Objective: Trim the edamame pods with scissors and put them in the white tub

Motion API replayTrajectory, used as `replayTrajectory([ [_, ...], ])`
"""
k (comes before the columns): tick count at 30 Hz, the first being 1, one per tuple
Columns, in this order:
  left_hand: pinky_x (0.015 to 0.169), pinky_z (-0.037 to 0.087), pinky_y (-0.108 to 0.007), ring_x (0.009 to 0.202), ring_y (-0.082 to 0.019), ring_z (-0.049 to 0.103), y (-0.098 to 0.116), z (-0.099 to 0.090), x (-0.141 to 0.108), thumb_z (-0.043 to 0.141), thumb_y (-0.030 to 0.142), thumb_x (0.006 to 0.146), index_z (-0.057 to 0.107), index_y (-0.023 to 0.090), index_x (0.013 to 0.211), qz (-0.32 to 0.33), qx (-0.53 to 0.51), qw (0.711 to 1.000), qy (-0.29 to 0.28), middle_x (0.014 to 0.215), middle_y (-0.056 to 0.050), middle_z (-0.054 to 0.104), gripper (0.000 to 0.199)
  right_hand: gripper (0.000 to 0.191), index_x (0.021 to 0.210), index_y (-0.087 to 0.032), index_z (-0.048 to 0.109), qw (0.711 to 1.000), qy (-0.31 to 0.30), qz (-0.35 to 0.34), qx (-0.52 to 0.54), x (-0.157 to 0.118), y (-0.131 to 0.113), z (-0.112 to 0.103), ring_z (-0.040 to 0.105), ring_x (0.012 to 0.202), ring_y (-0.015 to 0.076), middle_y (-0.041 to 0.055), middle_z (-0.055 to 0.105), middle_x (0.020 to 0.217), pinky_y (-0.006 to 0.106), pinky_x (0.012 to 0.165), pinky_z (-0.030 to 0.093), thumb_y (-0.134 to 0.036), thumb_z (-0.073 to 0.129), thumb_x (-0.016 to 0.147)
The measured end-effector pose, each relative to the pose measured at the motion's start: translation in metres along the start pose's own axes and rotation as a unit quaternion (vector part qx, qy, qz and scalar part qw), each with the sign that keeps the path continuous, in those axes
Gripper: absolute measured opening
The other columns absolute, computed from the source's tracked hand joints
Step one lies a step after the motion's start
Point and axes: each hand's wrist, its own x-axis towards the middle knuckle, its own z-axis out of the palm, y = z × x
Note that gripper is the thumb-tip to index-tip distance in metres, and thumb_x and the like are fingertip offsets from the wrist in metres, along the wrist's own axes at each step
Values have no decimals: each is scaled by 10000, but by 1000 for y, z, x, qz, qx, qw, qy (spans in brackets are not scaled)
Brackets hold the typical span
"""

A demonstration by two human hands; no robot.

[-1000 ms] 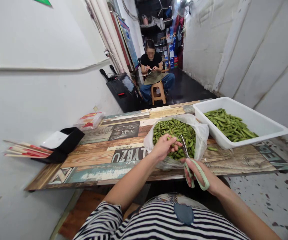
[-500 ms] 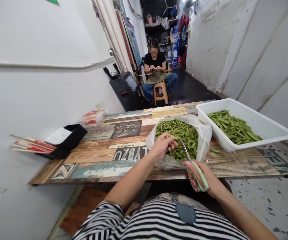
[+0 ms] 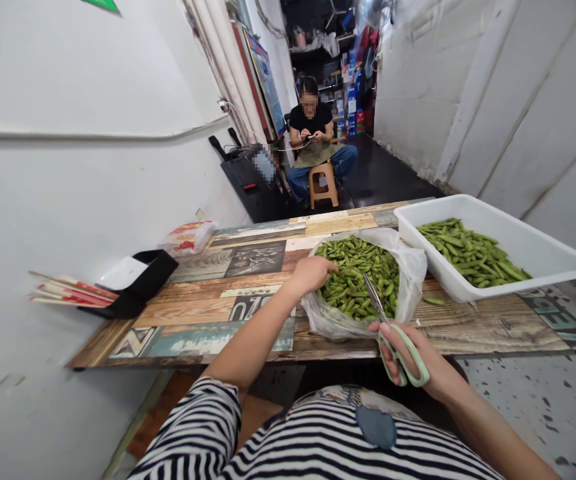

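Green pods (image 3: 355, 267) fill a clear plastic bag (image 3: 411, 280) that lies open on the wood-patterned table. My left hand (image 3: 314, 273) reaches over the bag's left side, its fingertips at the pods; whether they grip one is too small to tell. In my right hand (image 3: 403, 353), at the bag's front right edge, is a pair of scissors (image 3: 415, 353) with pale green handles. The blades point up and forward over the pods and look nearly closed. A white tub (image 3: 543, 263) right of the bag holds more pods (image 3: 473, 253).
A single pod (image 3: 433, 301) lies between bag and tub. At the table's left are a black holder (image 3: 155, 273) with chopsticks (image 3: 73, 291) and a plastic packet (image 3: 188, 238). Beyond the table, a person (image 3: 311, 127) sits behind a brown stool (image 3: 323, 187).
My left hand has moved left and slightly forward, from over the pods to the bag's left side. The scissors' handles have spread apart a little in my right hand.
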Motion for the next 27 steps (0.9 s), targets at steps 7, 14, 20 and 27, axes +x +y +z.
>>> replayTrajectory([
  [7,662,360,-234,717,-202,572,14,-4,3,600,-18,613,544,155,446,98,31,995,-14,531,-73,543,246,485,719,-202,453,1000,-4,13,-13,0,0,1,415,347,73,-73,446,487,205,330,381,-676,553,709],
  [14,643,378,-229,655,-135,556,22,-3,-12,646,329,723,704,143,802,50,-106,991,-56,730,-32,671,211,452,736,-203,456,998,-30,-31,-43,1,5,1,462,422,84,-57,470,554,216,400,433,-651,493,776],
  [20,629,398,-225,664,-129,560,41,13,-33,653,364,699,711,131,761,-12,-190,981,-42,713,-31,674,248,438,694,-195,460,993,-26,-51,-104,4,3,0,454,379,80,-62,458,506,195,358,393,-619,474,806],
  [27,635,404,-225,653,-122,558,43,19,-35,650,363,694,704,140,730,-6,-194,981,-31,702,-24,672,232,363,807,-189,525,987,-3,-58,-148,4,-1,-4,438,317,74,-89,439,471,177,303,355,-551,542,790],
])
